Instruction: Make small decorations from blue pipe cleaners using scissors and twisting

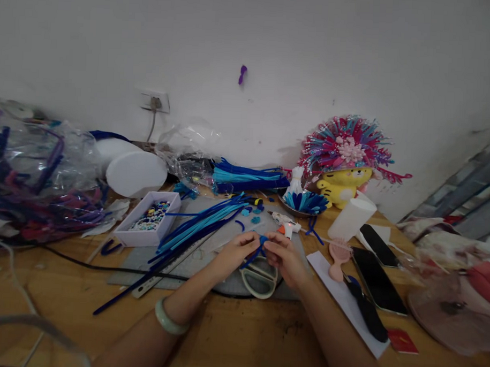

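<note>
Fingertips of my left hand (pixel 239 250) and my right hand (pixel 282 255) meet around a small blue pipe cleaner piece (pixel 263 241), pinching it from both sides. A blue stem seems to hang down from it toward the left. Just below lie scissors (pixel 259 280) with pale handles, their blades hidden by my hands. To the left on the grey mat (pixel 138 261) is a spread of blue and light blue pipe cleaners (pixel 201 225) over a metal ruler (pixel 173 266). Small blue bent pieces (pixel 255 219) and a glue gun (pixel 284 223) lie beyond my hands.
A white box (pixel 146 237) of beads stands left, beside bagged purple and pink pipe cleaners (pixel 47 198). At right are a bowl (pixel 296 211) of blue pieces, a yellow figure (pixel 344 186) with a colourful headdress, a white cylinder (pixel 351 218), a pink brush (pixel 339 257) and phones (pixel 379 279). A black cable crosses the mat.
</note>
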### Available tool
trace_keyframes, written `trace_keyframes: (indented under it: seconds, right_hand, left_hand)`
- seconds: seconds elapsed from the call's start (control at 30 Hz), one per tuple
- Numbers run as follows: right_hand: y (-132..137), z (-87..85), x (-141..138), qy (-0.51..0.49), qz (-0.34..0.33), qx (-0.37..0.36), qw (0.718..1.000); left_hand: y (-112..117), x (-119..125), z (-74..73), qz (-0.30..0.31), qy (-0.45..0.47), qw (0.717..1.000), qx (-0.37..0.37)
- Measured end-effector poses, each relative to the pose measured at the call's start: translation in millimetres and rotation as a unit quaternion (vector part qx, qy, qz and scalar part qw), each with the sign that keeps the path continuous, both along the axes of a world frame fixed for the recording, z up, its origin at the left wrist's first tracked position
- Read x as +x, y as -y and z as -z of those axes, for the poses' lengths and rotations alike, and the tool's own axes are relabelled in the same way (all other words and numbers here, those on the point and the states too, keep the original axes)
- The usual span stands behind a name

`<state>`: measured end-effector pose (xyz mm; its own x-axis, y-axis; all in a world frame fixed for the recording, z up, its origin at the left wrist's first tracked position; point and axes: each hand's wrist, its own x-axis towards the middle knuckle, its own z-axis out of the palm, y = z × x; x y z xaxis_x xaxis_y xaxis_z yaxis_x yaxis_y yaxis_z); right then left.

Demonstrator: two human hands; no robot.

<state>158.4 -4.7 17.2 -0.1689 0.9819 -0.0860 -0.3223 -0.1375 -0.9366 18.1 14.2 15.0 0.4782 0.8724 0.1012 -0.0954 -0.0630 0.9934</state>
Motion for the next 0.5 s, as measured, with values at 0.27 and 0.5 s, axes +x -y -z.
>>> trace_keyframes:
  seconds: [0.27,0.5]
  right_hand:
    - [-3,-0.2,6,0.112,0.055,0.060,0.990]
    - [-5,-1.2,10,0.175,0.050,0.079,0.980]
  left_hand:
    - [1,-3,-7.0,-0.060,-0.147,0.971,0.180]
    - [-1,-5,-3.5,-0.087,-0.235,0.921,0.300]
